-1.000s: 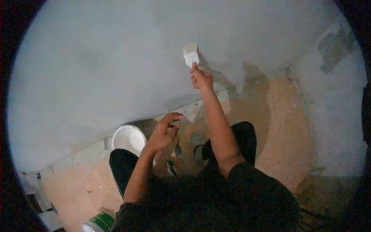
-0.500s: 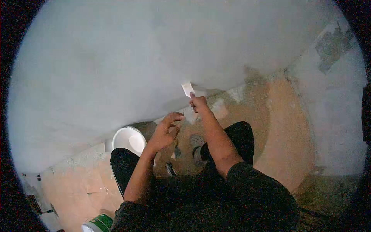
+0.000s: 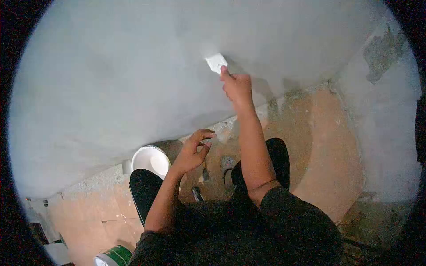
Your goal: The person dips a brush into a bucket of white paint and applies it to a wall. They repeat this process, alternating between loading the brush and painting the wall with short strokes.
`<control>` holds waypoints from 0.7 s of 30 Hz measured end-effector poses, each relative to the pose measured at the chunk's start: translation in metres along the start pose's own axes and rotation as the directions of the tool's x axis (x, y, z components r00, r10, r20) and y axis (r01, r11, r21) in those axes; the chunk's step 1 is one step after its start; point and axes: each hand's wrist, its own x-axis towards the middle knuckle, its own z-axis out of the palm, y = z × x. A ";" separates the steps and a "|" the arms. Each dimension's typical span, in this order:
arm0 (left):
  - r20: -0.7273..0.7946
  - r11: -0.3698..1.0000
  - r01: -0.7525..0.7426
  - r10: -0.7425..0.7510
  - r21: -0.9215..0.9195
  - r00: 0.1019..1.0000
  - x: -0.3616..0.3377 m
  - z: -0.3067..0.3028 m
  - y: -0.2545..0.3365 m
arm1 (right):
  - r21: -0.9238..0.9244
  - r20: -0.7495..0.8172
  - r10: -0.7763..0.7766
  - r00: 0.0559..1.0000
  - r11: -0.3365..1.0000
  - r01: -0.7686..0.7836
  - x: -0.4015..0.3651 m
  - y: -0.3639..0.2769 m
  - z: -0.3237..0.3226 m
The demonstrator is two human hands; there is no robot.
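Right hand (image 3: 237,86) clenches a paintbrush (image 3: 216,62) against the wall (image 3: 111,80), handle hidden; left hand (image 3: 195,148) hangs loose, empty.

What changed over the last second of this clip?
The right hand, gripping the paintbrush, swept down the wall half a second ago and has come back up to about where it began. Nothing was picked up or released. The left hand stayed loosely curled and empty; the white bucket did not move.
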 end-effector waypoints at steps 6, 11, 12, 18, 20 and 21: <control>-0.006 0.999 0.005 -0.005 -0.042 1.000 -0.006 0.004 0.005 | 0.016 0.006 -0.092 0.996 0.996 0.092 0.015 0.020 -0.007; -0.024 0.999 -0.031 0.031 0.011 0.999 -0.008 0.004 0.000 | 0.225 0.059 0.015 0.998 0.974 -0.028 0.047 0.138 0.037; -0.032 1.000 -0.013 0.013 0.004 0.999 -0.009 0.004 0.005 | 0.225 0.063 0.016 0.998 0.974 -0.030 0.047 0.151 0.045; -0.023 1.000 0.013 -0.012 0.011 1.000 -0.013 -0.003 0.005 | 0.270 0.171 0.283 0.944 0.908 -0.322 0.034 0.209 0.048; -0.026 0.999 0.022 -0.021 0.048 0.999 -0.011 -0.007 -0.005 | 0.218 0.152 0.376 0.914 0.889 -0.402 0.035 0.216 0.054; -0.030 0.999 0.015 -0.014 0.036 0.999 -0.012 -0.008 -0.008 | 0.170 0.118 0.456 0.882 0.866 -0.471 0.036 0.220 0.055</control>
